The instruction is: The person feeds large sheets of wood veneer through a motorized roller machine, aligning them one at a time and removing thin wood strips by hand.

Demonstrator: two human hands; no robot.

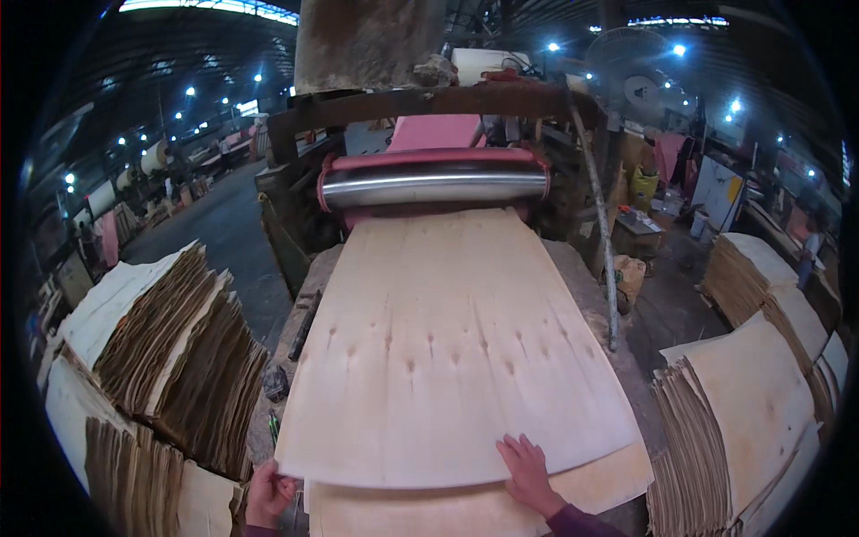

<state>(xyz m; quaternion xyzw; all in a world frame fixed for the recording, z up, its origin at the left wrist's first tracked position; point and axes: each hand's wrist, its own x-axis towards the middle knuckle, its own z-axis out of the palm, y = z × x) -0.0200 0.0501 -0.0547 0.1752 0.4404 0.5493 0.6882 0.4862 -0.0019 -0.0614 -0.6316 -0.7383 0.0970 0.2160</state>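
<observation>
A large pale wood veneer sheet (429, 358), dotted with dark knots, stretches from in front of me to the rollers. Its far end reaches the shiny metal roller (434, 187), which has pink-coated ends and a pink roller surface (434, 159) above it. My left hand (270, 495) is closed on the sheet's near left corner. My right hand (526, 472) lies with fingers stretched out over the near edge, right of the middle. Beneath the upper sheet, another veneer sheet (394, 512) shows along the front and right.
Tall veneer stacks (170, 349) stand on my left, and more veneer stacks (743, 403) on my right. A metal pole (601, 224) leans against the machine's right side. A large fan (637, 88) stands beyond it. A dark lump (275, 383) sits beside the sheet's left edge.
</observation>
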